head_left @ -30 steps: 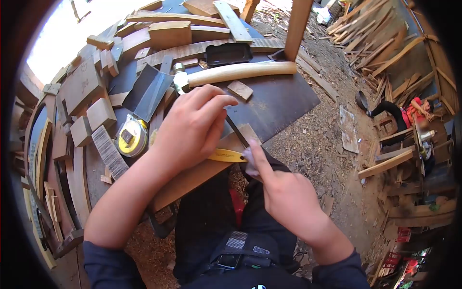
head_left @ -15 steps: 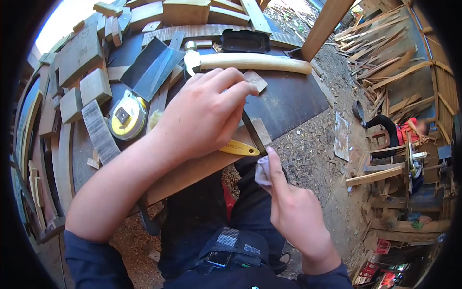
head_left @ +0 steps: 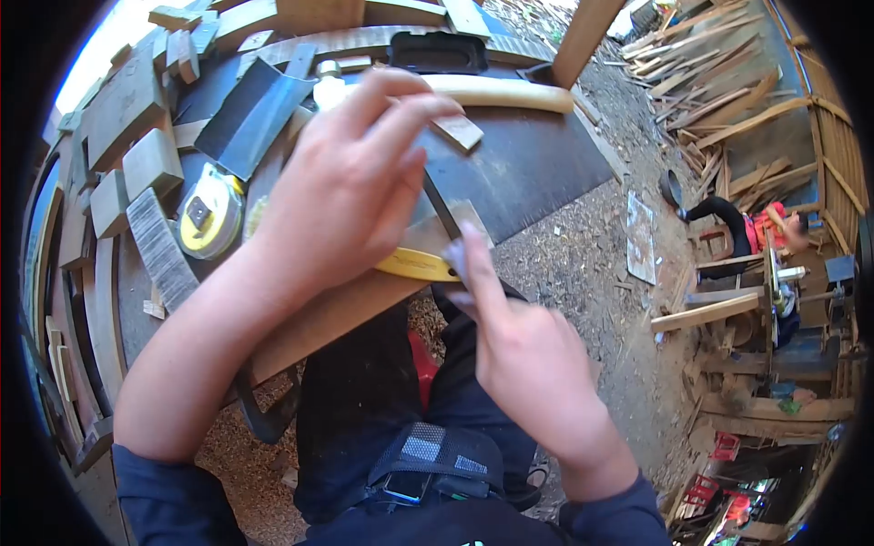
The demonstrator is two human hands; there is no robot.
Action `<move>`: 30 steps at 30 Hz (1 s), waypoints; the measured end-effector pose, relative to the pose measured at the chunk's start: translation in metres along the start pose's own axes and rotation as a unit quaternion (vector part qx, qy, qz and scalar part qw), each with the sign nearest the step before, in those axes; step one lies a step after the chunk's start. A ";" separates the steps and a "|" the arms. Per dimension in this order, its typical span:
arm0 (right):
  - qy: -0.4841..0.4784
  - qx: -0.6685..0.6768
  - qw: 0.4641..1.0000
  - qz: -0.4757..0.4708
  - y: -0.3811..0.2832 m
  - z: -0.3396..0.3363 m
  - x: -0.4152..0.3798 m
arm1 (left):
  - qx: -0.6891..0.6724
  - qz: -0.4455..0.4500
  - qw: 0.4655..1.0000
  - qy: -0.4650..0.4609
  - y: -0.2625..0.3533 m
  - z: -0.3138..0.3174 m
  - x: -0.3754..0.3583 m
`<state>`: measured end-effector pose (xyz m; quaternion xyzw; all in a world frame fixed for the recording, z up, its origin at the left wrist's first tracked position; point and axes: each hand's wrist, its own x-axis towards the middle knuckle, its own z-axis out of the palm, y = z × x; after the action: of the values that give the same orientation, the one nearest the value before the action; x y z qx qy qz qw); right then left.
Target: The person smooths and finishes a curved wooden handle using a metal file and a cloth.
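Note:
My right hand [head_left: 537, 369] is closed around the lower end of a dark narrow metal bar [head_left: 443, 207], with a pale cloth [head_left: 458, 259] wrapped there and the index finger stretched along it. Above the bar's far end is my left hand [head_left: 350, 173], blurred, its fingers loosely bent and thumb and index apart. Whether it touches the bar is hidden. A yellow brush-like handle [head_left: 414, 265] with a hole lies under my left wrist, on a wooden board [head_left: 337, 323]. Just beyond my left fingers rest a hammer [head_left: 510, 93] and a small wood piece [head_left: 460, 133].
A yellow tape measure [head_left: 211, 214], a bent dark sheet [head_left: 253, 118] and a black case [head_left: 439, 52] lie on the dark tabletop [head_left: 546, 173]. Wood blocks [head_left: 150, 164] crowd the left. A wooden post [head_left: 587, 41] rises at the back. A person [head_left: 760, 232] sits far right.
My left hand has lifted, and its thumb and index have spread apart. My right hand with the cloth and bar has shifted slightly up and left in view, as has the whole scene.

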<state>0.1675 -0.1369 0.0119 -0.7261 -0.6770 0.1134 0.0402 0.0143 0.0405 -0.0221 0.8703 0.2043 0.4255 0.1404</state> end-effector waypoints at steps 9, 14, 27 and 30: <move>0.011 0.006 1.000 0.001 -0.001 0.004 -0.022 | 0.019 -0.023 0.996 0.083 -0.009 -0.002 -0.001; 0.009 -0.061 0.998 -0.004 -0.006 0.010 0.007 | 0.003 -0.029 0.995 0.092 -0.009 0.000 -0.001; -0.002 -0.034 0.999 -0.008 -0.004 0.013 0.003 | -0.017 -0.048 0.996 0.075 -0.003 0.000 0.000; 0.038 -0.003 0.999 -0.022 0.003 0.016 -0.028 | 0.002 -0.078 0.996 0.035 -0.001 -0.005 -0.005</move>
<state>0.1655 -0.1667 -0.0015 -0.7151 -0.6909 0.0830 0.0661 0.0078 0.0396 -0.0228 0.8363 0.2771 0.4436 0.1645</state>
